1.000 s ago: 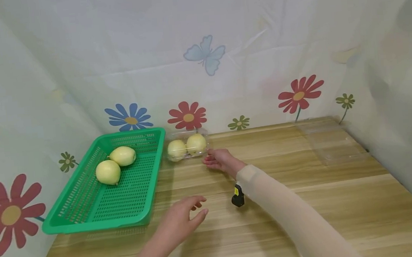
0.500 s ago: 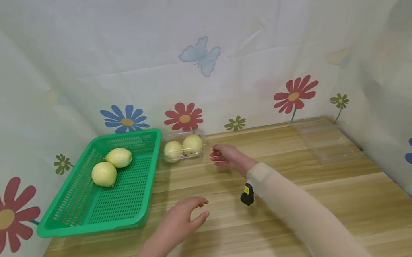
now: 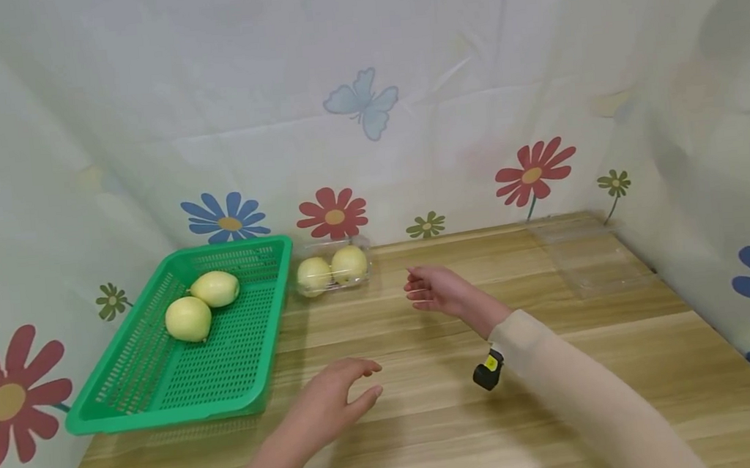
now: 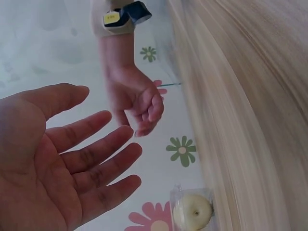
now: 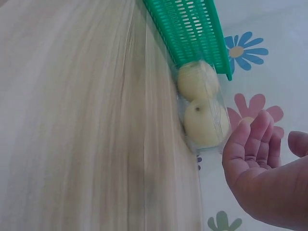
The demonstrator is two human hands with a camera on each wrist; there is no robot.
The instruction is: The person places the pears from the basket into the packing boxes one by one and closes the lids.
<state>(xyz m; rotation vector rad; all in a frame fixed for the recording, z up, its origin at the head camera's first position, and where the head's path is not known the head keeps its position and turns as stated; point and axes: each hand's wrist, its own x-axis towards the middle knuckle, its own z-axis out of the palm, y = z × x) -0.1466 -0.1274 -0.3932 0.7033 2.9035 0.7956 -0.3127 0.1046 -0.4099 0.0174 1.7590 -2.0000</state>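
Note:
Two pale yellow pears sit side by side in a clear plastic container (image 3: 334, 285) at the back of the table, next to a green basket (image 3: 265, 397). My right hand (image 3: 439, 290) hovers to the right of that container, apart from it, fingers loosely curled around nothing. The right wrist view shows the packed pear (image 5: 206, 127) through the clear plastic, left of the hand. Over the table's front middle is my left hand (image 3: 335, 402), relaxed and holding nothing; its fingers look spread in the left wrist view. Two more pears, one upright (image 3: 188, 319) and one lying (image 3: 215, 288), rest inside the basket.
Clear plastic (image 3: 588, 257), hard to make out, lies at the table's back right. A wooden table (image 3: 429, 421) runs under everything. A flower-printed sheet (image 3: 247, 126) hangs behind it and at both sides.
My right hand has drawn away from the clear container, to the right and slightly towards me. The left hand keeps its place. The head view has shifted slightly.

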